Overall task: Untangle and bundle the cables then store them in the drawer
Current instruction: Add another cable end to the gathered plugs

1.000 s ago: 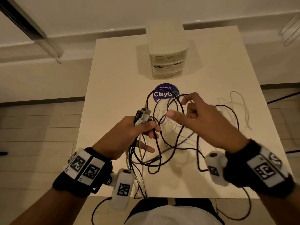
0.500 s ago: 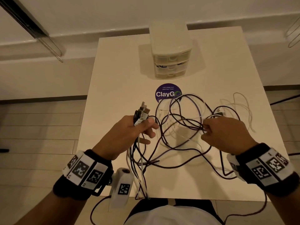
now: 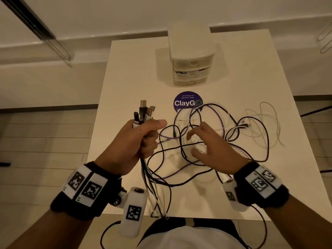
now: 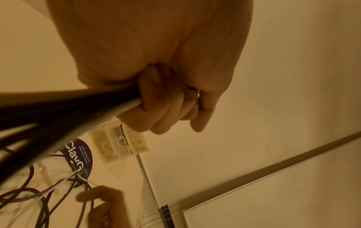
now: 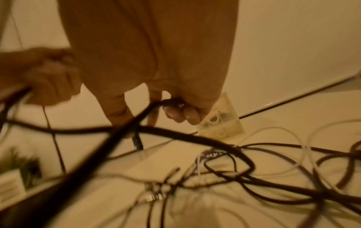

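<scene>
Currently cables (image 3: pixel 197 141) lie tangled at frame centre on table (image 3: pixel 125 69), plug ends (image 3: pixel 144 112) gathered upright in left hand (image 3: pixel 133 141), fingers curled tight round them. Right hand (image 3: pixel 210 150) sits over the knot w/ fingers spread & bent; right wrist view suggests a dark strand hooked, not certain. Advice: keep plugs clamped, draw one strand at a time, no yanking. Drawer unit (image 3: pixel 191 69) upper centre, drawers closed
</scene>
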Demonstrator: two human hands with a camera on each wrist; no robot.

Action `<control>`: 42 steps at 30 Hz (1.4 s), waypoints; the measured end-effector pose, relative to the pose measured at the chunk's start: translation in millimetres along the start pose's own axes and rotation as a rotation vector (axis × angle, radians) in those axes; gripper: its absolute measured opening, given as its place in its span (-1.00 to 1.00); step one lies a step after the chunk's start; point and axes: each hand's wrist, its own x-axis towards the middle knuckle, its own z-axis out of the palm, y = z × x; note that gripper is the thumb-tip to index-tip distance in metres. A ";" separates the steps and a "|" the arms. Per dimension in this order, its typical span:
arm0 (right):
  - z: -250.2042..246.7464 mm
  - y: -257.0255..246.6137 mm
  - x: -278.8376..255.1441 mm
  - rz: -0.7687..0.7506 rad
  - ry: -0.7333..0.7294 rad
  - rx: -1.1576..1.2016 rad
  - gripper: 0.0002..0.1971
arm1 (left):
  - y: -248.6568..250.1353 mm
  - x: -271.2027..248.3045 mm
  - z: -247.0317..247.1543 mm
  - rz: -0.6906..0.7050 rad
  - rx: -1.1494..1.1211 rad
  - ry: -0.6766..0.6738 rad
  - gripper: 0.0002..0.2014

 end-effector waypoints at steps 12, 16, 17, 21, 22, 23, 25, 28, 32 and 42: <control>71.7 31.2 -32.5 0.149 0.021 -0.708 -0.72 | -2.0 -20.8 -24.3 0.032 -0.066 0.028 -0.54; 53.7 10.4 -53.6 0.050 0.077 -0.402 -0.88 | -1.7 -24.7 -32.4 0.038 -0.082 0.025 -0.52; 49.3 4.2 -60.1 0.058 -0.021 -0.284 -0.86 | -1.9 -25.1 -32.8 0.038 -0.090 0.016 -0.51; 59.6 -3.5 -82.6 0.132 -0.494 -0.106 -0.84 | -4.3 -20.2 -24.7 0.036 -0.090 -0.037 -0.52; 64.6 -4.5 -83.8 0.130 -0.584 -0.206 -0.80 | -5.6 -18.3 -21.2 0.036 -0.075 -0.052 -0.54; 68.2 -3.6 -82.5 0.123 -0.678 -0.365 -0.68 | -6.9 -16.8 -17.3 0.036 -0.059 -0.068 -0.55; 68.2 -5.0 -71.9 0.120 -0.706 -0.590 -0.40 | -10.3 -15.3 -11.3 0.023 -0.033 -0.087 -0.56; 65.8 -1.2 -44.3 0.150 -0.278 -0.425 -0.38 | -15.4 -15.6 -8.5 0.006 -0.014 -0.092 -0.53; 83.9 14.6 -34.5 0.408 -0.188 -0.303 -0.37 | -17.6 -18.2 -12.2 0.008 -0.020 -0.087 -0.54; 74.8 -8.9 -79.5 0.106 -0.482 -0.066 -0.86 | -18.4 -16.4 -18.5 0.011 -0.024 -0.058 -0.58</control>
